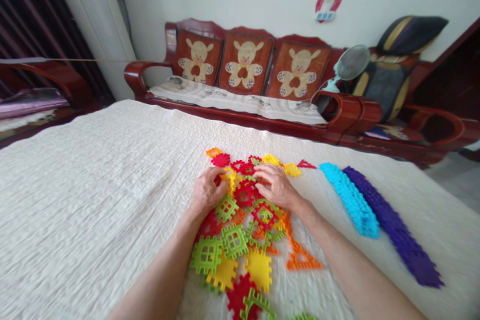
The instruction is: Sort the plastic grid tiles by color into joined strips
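Observation:
Loose plastic interlocking building pieces with toothed edges lie in a pile on the white quilted cover. My left hand [210,191] is at the pile's left side, fingers curled, its fingertips at a yellow interlocking piece [231,178]. Across from it, my right hand [276,187] reaches over the pile with its fingers apart and bent above red pieces [245,194]. Its fingertips are partly lost among the pieces. Nearer to me lie green window-shaped pieces [234,241], yellow squares [258,269], a red square [240,294] and an orange triangular piece [303,259].
To the right are a long row of light-blue pieces [350,200] and one of purple pieces [393,227]. A small red triangle [306,164] lies behind them. Beyond the cover [93,200] stands a wooden sofa [240,112] with bear cushions and a small fan [350,63].

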`<state>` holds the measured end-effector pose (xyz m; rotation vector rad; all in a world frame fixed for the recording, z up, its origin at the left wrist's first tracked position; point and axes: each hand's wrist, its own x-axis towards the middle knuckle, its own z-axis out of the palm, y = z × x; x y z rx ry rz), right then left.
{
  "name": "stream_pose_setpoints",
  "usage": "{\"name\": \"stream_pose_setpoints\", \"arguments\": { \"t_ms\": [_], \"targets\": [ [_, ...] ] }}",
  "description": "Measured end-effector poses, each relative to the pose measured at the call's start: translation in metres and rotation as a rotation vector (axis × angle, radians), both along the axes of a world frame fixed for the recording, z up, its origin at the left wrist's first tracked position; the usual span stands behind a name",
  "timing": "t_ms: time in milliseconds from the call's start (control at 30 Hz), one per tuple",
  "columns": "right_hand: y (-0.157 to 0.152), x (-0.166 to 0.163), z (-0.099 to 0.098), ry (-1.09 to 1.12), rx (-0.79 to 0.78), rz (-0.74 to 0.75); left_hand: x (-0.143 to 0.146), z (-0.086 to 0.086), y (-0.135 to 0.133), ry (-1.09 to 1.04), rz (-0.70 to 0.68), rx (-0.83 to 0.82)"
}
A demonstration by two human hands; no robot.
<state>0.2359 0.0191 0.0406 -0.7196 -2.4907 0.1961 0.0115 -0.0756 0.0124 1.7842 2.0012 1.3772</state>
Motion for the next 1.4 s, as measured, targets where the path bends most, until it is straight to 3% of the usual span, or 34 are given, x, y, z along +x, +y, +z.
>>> {"name": "stream_pose_setpoints", "arguments": {
  "t_ms": [133,300,433,767,933,1067,1200,1267,1400],
  "targets": [
    [0.001,0.0,0.0,0.033,0.033,-0.092,-0.001,0.008,-0.002,-0.101,0.072,-0.072],
    [-0.011,-0.004,0.014,0.03,-0.082,0.083,-0.007,0.014,-0.004,-0.324,0.05,-0.114],
    [-0.027,-0.012,0.02,-0.118,-0.038,0.145,-0.012,0.01,0.0,-0.468,0.055,-0.058],
    [-0.021,-0.017,0.007,-0.04,-0.098,0.039,-0.013,0.005,0.006,-0.567,0.072,0.007],
    [-0.021,-0.015,0.015,0.035,-0.045,-0.074,-0.015,0.006,0.008,-0.619,0.098,-0.003],
    [-0.049,-0.028,0.029,0.067,-0.081,0.212,-0.018,0.004,0.012,-0.734,0.091,0.02],
    [-0.079,-0.045,0.028,-0.04,-0.063,0.474,-0.02,0.002,0.016,-0.798,0.094,0.088],
    [-0.086,-0.049,0.024,-0.114,-0.063,0.511,-0.022,0.001,0.017,-0.818,0.126,0.126],
    [-0.086,-0.049,0.02,-0.168,-0.071,0.446,-0.025,0.001,0.017,-0.81,0.214,0.157]
  ]
}}
